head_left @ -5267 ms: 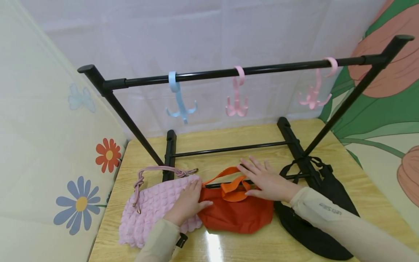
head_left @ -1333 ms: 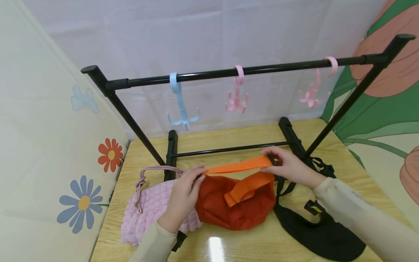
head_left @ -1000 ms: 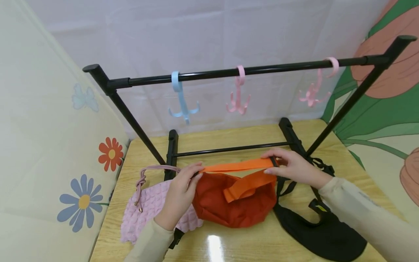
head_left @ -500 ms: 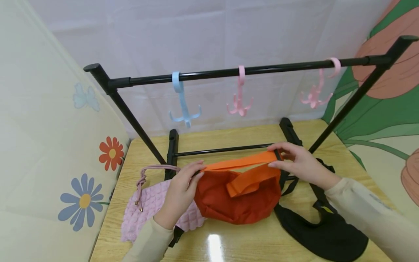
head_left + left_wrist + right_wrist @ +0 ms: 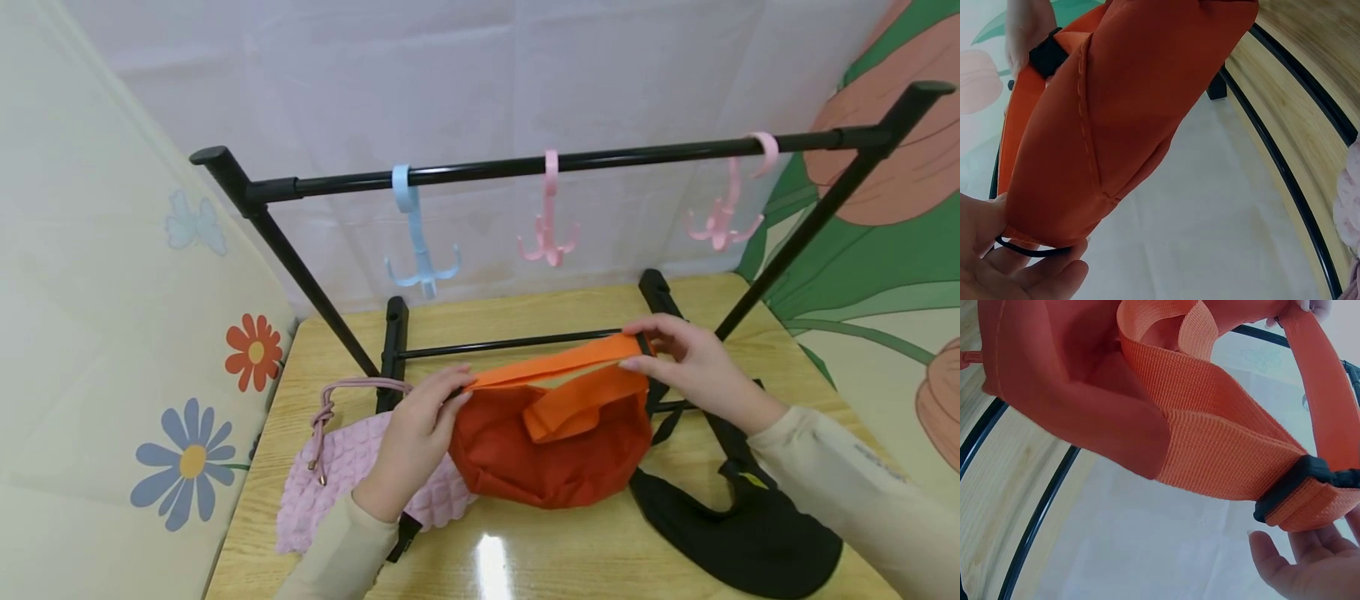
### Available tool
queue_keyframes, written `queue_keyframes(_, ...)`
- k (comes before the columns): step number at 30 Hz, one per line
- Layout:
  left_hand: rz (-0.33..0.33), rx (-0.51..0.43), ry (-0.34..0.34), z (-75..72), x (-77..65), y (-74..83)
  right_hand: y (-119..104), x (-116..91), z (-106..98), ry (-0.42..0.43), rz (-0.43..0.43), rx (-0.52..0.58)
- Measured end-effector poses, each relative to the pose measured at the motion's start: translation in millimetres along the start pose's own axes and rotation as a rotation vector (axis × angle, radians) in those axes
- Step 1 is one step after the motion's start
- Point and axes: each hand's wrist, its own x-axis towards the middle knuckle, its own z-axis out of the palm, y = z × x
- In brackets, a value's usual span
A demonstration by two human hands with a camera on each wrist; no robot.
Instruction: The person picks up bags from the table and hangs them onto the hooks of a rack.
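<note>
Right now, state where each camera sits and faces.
Head: on the head, facing forward and down at black garment rack; left hand, right hand, sleeves show.
Left wrist: worn there, facing red fabric bag; both hands partly show.
Right wrist: worn there, facing orange webbing strap; both hands partly show.
Wrist views share the bag.

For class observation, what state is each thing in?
Red bag: held up
Left hand: gripping red bag
Right hand: gripping orange strap
Pink puffy bag: lying on table
Black bag: lying on table
Blue hook: hanging, unloaded
Middle pink hook: hanging, unloaded
Right pink hook: hanging, unloaded
Black rack: standing
</note>
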Motion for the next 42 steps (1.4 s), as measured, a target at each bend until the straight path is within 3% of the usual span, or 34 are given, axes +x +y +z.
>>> queue_keyframes(8,0.010,0.015,-0.011,-1.1,2.0,1.7,-2.6,1.9,-1.7,0.028,-0.007,0.010)
queue_keyframes(12,-0.003,0.032,-0.047,-2.3,1.7,2.1,-4.3,3.5,-2.6,0.055,-0.021,-0.001)
queue_keyframes(20,0.086,0.064,-0.091,-4.1,1.4,0.4,-6.3,4.1,-4.4,0.074,-0.032,-0.006)
queue_keyframes(31,0.115,0.071,-0.091,-5.1,5.2,3.7,-8.5,7.7,-5.5,0.132,-0.084,-0.023)
queue_keyframes(42,0.119,0.069,-0.087,-6.3,8.8,6.8,-11.9,11.4,-5.0,0.159,-0.027,-0.036)
